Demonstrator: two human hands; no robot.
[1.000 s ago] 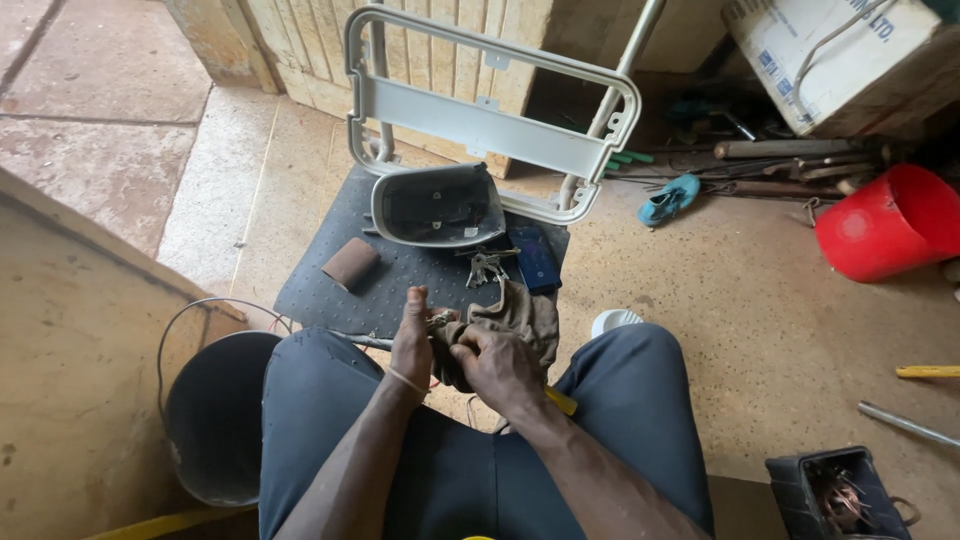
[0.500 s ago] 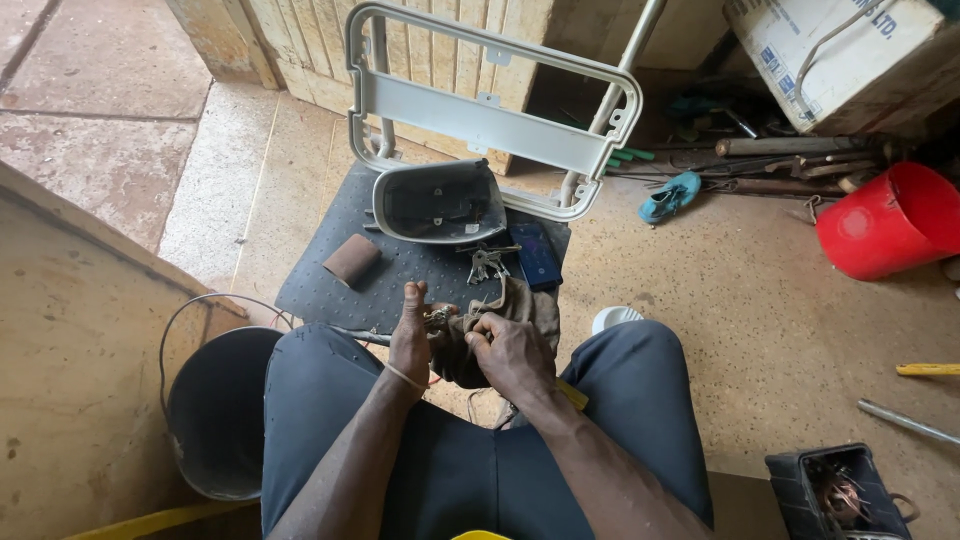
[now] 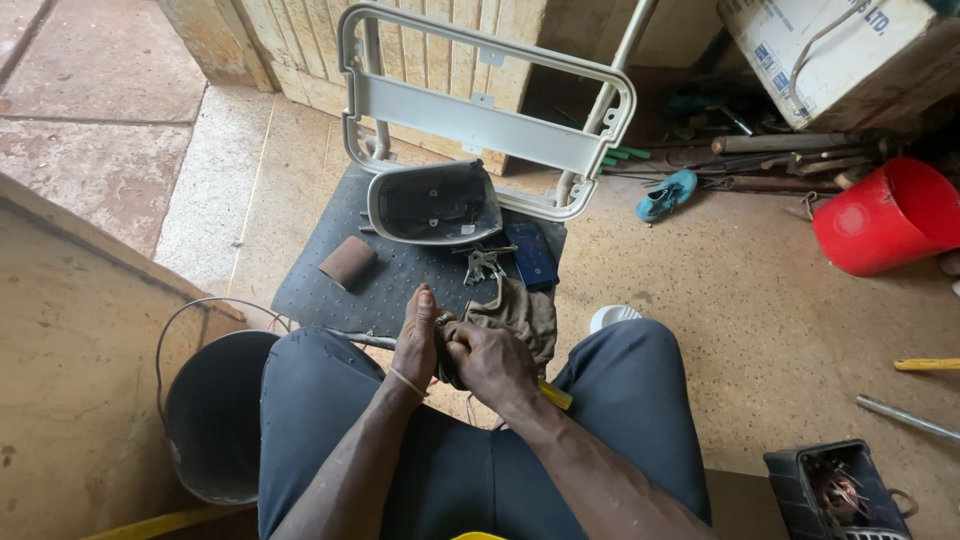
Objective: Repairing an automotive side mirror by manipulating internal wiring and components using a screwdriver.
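your left hand (image 3: 415, 340) and right hand (image 3: 490, 362) both clench the rag (image 3: 515, 312); mirror housing (image 3: 433, 203) lies untouched on the mat (image 3: 330, 292)

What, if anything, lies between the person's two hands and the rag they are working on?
Nothing visible: the left hand and right hand both grip the rag directly, above the black mat.

Floor: speckled tan concrete (image 3: 760, 300), dusty, adjoining reddish stone paving slabs (image 3: 90, 110) at upper left. A pale wooden slatted panel (image 3: 300, 40) stands along the top edge. A black studded rubber mat (image 3: 400, 285) lies on the concrete. A dark metal bucket with wire handle (image 3: 215, 410) sits at left, a red plastic bucket (image 3: 885, 215) at right. Daylight is even and soft.
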